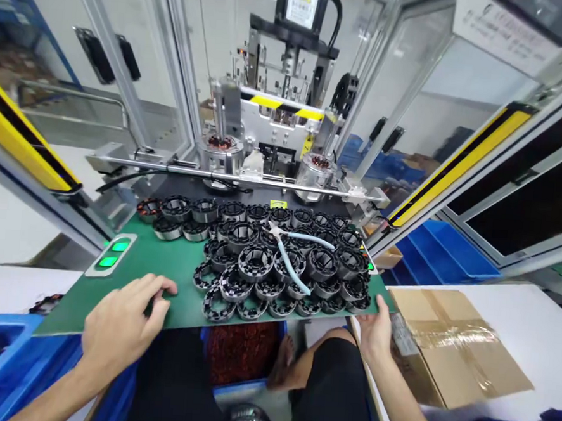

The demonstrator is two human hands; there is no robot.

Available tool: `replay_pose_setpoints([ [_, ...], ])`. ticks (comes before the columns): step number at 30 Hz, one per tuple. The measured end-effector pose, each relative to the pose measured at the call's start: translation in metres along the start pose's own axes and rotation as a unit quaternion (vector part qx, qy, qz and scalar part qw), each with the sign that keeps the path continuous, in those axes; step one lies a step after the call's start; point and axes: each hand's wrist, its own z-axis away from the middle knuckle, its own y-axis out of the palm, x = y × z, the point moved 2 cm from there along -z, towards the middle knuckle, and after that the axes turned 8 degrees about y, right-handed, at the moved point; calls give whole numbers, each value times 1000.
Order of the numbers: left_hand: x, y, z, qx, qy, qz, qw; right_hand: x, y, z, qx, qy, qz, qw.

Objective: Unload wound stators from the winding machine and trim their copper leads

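My left hand (pixel 125 315) rests over the front left of the green worktop (pixel 182 261), fingers loosely bent, thumb apart, nothing in it. At the front right corner is my right hand (pixel 374 330), its thumb stretched up beside the edge and its other fingers partly hidden at the worktop's rim; it appears to touch the corner and holds no loose part. Between the hands, many ring-shaped motor stators (pixel 255 262), steel outside with black inserts, are stacked in rows. Light-blue-handled cutting pliers (pixel 288 259) lie opened on top of them. One stator (pixel 148 210) at the back left shows copper windings.
Behind a metal bar (pixel 264 178), a machine holds two wound stators in its left fixture (pixel 221 153) and right fixture (pixel 316 171). Green-lit buttons (pixel 114 254) sit at left. A carton (pixel 463 342) stands at right, a blue bin (pixel 246 386) of copper-coloured parts below, another blue bin (pixel 20 340) at left.
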Motion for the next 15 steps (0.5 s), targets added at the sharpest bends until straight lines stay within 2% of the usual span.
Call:
replay_pose_setpoints([
  [4, -1, 2, 6, -37, 27, -19, 999, -11, 17, -12, -35, -8, -54, 998],
  [15, -6, -2, 8, -56, 135, -62, 987, -10, 18, -4, -44, 25, -82, 995],
])
